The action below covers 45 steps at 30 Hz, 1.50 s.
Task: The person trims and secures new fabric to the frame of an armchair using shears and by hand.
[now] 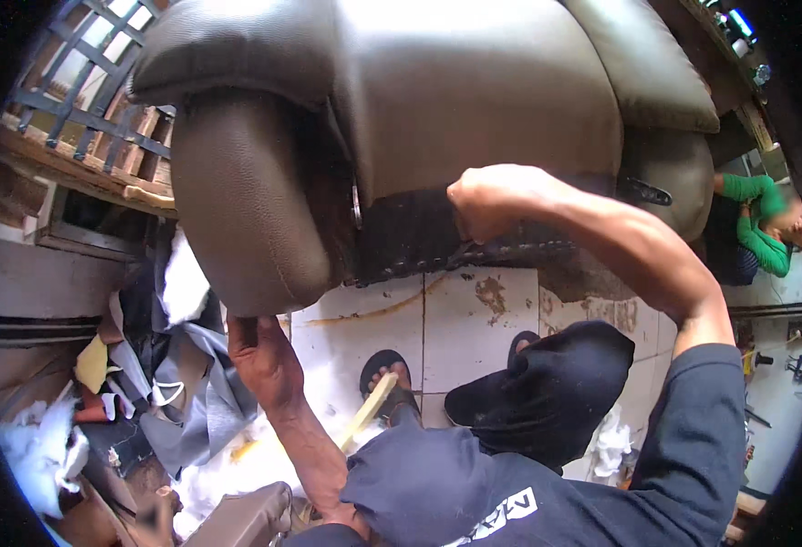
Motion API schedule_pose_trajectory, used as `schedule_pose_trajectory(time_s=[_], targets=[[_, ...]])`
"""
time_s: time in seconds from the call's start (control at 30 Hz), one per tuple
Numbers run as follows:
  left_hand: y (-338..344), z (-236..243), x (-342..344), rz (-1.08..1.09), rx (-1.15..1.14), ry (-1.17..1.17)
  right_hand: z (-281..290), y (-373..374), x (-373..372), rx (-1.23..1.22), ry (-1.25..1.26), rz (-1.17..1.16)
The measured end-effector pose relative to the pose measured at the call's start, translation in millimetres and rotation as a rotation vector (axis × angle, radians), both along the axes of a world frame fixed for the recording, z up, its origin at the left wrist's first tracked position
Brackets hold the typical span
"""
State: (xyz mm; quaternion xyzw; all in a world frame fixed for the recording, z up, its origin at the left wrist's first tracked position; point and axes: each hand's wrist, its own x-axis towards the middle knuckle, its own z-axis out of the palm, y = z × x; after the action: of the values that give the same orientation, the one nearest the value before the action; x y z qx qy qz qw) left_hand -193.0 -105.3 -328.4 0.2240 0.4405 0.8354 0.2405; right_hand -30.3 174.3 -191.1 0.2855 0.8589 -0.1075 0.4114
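A brown leather recliner [483,82] fills the top of the head view. At the bottom edge of its left armrest [237,201], my left hand [269,363] is closed, with the fingertips mostly hidden against the underside. My right hand [495,202] makes a fist in front of the dark fabric panel [407,230] below the seat. Whatever that fist holds is hidden, though a small dark bit shows beneath it. Along the panel's lower edge runs a dark strip [474,258] with several small shiny studs. A dark lever [647,191] sits on the right side.
Grey and dark material scraps [196,397] and white stuffing [41,456] lie at the left. A pale strip [369,410] slants near my foot on the stained tiled floor [474,314]. Behind the armrest stands a webbed wooden frame [82,155]. A person in green [765,219] is at the far right.
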Motion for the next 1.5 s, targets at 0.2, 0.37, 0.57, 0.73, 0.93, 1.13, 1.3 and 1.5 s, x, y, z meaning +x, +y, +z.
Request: schedule_pose_trajectory(time_s=[0.2,0.37,0.57,0.73,0.93,1.13,1.3,1.5], targets=[[16.4,15.0,1.0,0.025,-0.010,0.071,-44.3,91.6,-31.3,-0.329,-0.227,-0.047],[17.7,-1.9,-3.4,0.032,-0.005,0.103,-13.2,38.4,27.9,-0.238,0.145,0.176],[13.8,-7.8,-3.3,0.073,-0.033,0.145,-9.6,-48.0,118.7,0.165,0.419,0.027],[12.3,-10.0,-2.9,0.091,0.008,0.069,-5.2,-50.2,122.7,0.159,0.457,-0.101],[9.5,-5.0,-7.6,0.066,-0.057,0.129,-10.8,-48.2,128.0,0.138,0.510,-0.144],[0.9,16.3,-41.2,0.054,0.055,0.102,-4.5,-39.7,139.7,-0.141,0.719,-0.483],[51.5,95.7,-69.8,0.109,0.004,0.573,-6.5,-67.1,147.7,-0.267,0.585,-0.948],[79.8,117.6,-46.8,0.259,-0.428,1.217,-59.5,-112.3,173.2,-0.521,0.863,-1.397]])
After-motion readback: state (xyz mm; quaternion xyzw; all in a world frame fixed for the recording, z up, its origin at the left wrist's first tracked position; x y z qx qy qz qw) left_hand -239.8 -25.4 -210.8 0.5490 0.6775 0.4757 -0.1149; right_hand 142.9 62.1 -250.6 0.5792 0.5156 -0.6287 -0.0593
